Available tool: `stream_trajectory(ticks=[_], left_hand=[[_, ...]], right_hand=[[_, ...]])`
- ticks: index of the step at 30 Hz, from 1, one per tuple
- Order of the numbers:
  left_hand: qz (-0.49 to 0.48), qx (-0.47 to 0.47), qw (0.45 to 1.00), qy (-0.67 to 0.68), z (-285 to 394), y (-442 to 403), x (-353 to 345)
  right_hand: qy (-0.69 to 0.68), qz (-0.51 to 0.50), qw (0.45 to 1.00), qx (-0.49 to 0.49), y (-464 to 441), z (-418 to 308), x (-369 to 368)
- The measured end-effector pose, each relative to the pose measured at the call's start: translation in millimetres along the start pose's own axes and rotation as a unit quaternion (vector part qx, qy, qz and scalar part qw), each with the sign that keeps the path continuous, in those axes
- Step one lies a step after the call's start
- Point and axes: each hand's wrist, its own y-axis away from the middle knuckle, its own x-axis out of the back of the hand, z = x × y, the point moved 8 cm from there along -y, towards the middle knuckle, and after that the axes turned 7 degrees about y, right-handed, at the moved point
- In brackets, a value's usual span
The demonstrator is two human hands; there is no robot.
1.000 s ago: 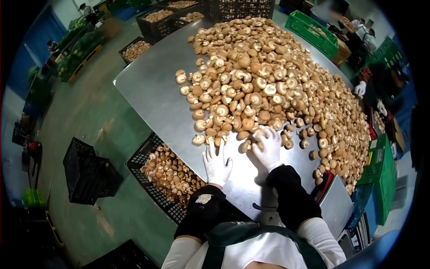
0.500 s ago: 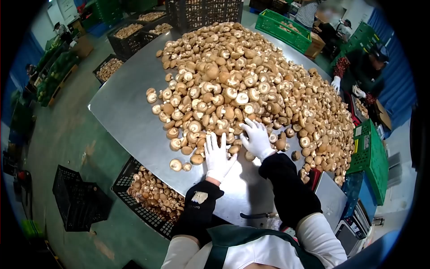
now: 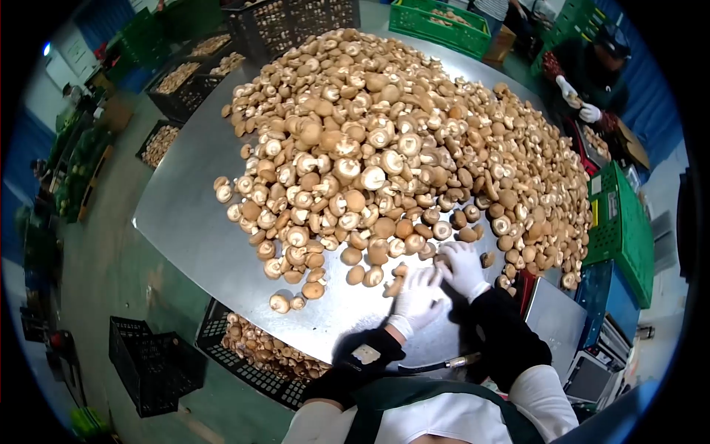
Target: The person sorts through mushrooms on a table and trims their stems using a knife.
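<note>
A big heap of brown mushrooms (image 3: 370,140) with pale stems covers much of the steel table (image 3: 185,222). White gloves cover both hands. At the heap's near edge my left hand (image 3: 418,302) lies low over the metal, fingers stretched forward beside a small mushroom (image 3: 394,286). Right next to it, my right hand (image 3: 462,269) rests against the nearest mushrooms, its fingers curled and their tips partly hidden; what it may hold cannot be made out. A dark-handled tool (image 3: 436,365) lies near the table's front edge.
Below the table's left edge stands a black crate of mushrooms (image 3: 266,359); another black crate (image 3: 155,362) is on the floor. Green crates stand at the right (image 3: 617,233) and back (image 3: 440,28). A co-worker (image 3: 592,70) handles mushrooms at the back right.
My left hand has moved right and back from the heap, beside my right hand, which has drawn back too. Several mushrooms lie shifted at the near edge. The view has turned.
</note>
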Motion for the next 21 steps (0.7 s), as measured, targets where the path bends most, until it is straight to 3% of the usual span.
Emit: stream_trajectory(ticks=[1, 3, 6, 8, 10, 12, 16, 18, 21], left_hand=[[0.048, -0.074, 0.996, 0.033, 17, 0, 1], [0.087, -0.091, 0.984, 0.127, 30, 5, 6], [0.175, -0.112, 0.967, 0.150, 35, 11, 66], [0.110, 0.012, 0.982, 0.152, -9, 13, 79], [0.236, 0.034, 0.971, 0.013, -41, 26, 112], [0.195, 0.154, 0.961, -0.121, -68, 29, 125], [0.137, 0.216, 0.965, -0.056, -97, 22, 106], [0.192, 0.170, 0.967, -0.002, -93, 10, 104], [0.193, 0.156, 0.968, -0.023, -90, -5, 94]], right_hand=[[0.029, 0.003, 0.999, -0.016, 5, 7, 11], [0.046, 0.018, 0.998, -0.045, 11, 20, 27], [0.016, 0.090, 0.994, -0.055, 2, 22, 52], [-0.029, 0.105, 0.993, -0.038, -21, 9, 58], [-0.126, 0.098, 0.987, -0.009, -51, -15, 55], [-0.163, 0.088, 0.982, 0.046, -83, -47, 45], [-0.016, 0.060, 0.992, 0.106, -128, -95, 1], [0.011, 0.002, 0.996, 0.089, -133, -100, -14], [-0.039, -0.007, 0.998, 0.042, -119, -81, -10]])
